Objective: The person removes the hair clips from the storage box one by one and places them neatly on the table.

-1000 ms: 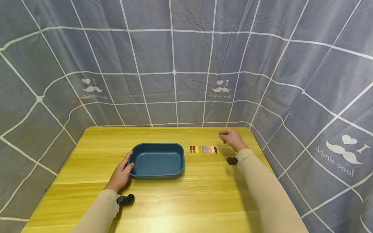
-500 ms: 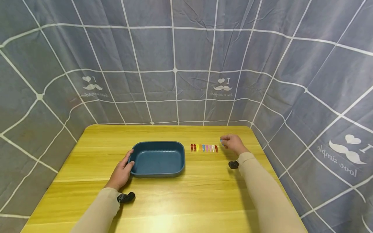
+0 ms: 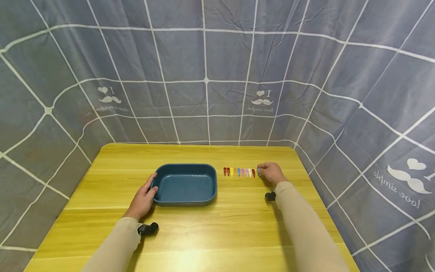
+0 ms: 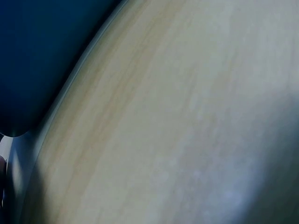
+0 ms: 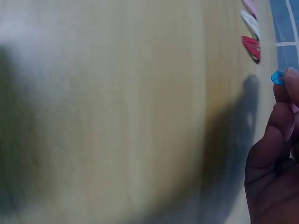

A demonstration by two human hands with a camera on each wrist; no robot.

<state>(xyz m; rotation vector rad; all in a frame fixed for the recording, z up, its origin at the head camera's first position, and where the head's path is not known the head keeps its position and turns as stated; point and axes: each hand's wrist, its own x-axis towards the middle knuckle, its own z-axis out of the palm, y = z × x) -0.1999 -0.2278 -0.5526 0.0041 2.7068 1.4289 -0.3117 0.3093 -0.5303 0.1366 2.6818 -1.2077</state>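
Observation:
A dark blue rectangular plastic basin (image 3: 186,203) sits on the wooden table. My left hand (image 3: 141,198) holds its left side, thumb over the rim and fingers along the outer wall. To its right runs a row of small snap hair clips, among them a yellow clip (image 3: 232,172), a blue clip (image 3: 238,172), a white clip (image 3: 249,172) and a red clip (image 3: 253,173). At the row's right end my right hand (image 3: 272,172) pinches another blue hair clip (image 5: 278,77) between thumb and fingertips, close over the table. Its fingers hide part of that clip.
The wooden table (image 3: 210,234) has rounded far corners. A grey curtain (image 3: 183,56) with white grid lines surrounds it at the back and sides. Black wrist devices (image 3: 148,228) are worn on both sleeves.
My right hand has come down toward the near side, bringing the blue hair clip beside the red one at the row's right end. My left hand stays on the basin.

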